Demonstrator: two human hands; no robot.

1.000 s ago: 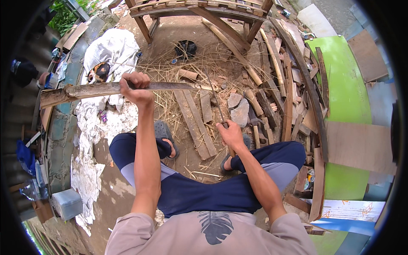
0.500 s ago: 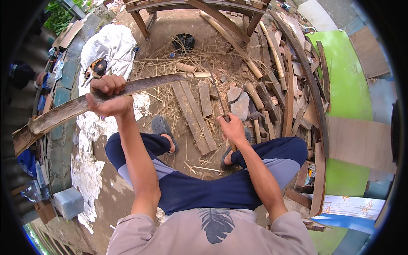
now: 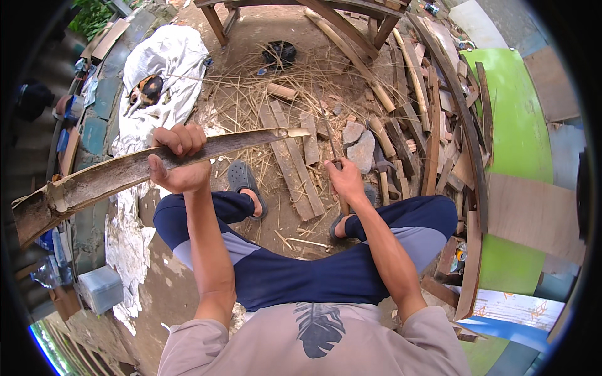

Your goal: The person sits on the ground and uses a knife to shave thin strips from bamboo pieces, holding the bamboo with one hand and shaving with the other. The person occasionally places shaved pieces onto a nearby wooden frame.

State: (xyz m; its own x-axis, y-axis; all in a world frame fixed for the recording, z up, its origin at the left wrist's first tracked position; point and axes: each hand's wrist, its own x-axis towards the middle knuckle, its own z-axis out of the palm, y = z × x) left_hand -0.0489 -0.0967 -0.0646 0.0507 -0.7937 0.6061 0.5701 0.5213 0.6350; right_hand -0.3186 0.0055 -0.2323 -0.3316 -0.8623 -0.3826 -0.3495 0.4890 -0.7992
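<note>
A long half-round strip of split bamboo (image 3: 232, 145) slants across the left side, with a node near its wide left end and a narrow pale tip at the right. My left hand (image 3: 180, 156) is closed round its middle, the thumb below and the fingers over the top edge. Just right of centre, my right hand (image 3: 344, 178) grips the handle of a long, thin-bladed knife (image 3: 329, 133). The blade points away from me, beside the bamboo's tip and apart from it. Part of the handle shows below the fist.
A cat (image 3: 147, 91) lies on a white cloth (image 3: 166, 53) at the far left. Thin shavings and flat boards (image 3: 293, 163) litter the ground ahead. Stones (image 3: 361, 152) and piled wood (image 3: 433, 131) lie to the right, near a green panel (image 3: 517, 125). A wooden bench (image 3: 301, 9) stands at the back.
My left hand has come down and slightly right with the bamboo, whose tip now sits lower and further right. My right hand has barely moved and keeps the knife. The view has shifted slightly.
</note>
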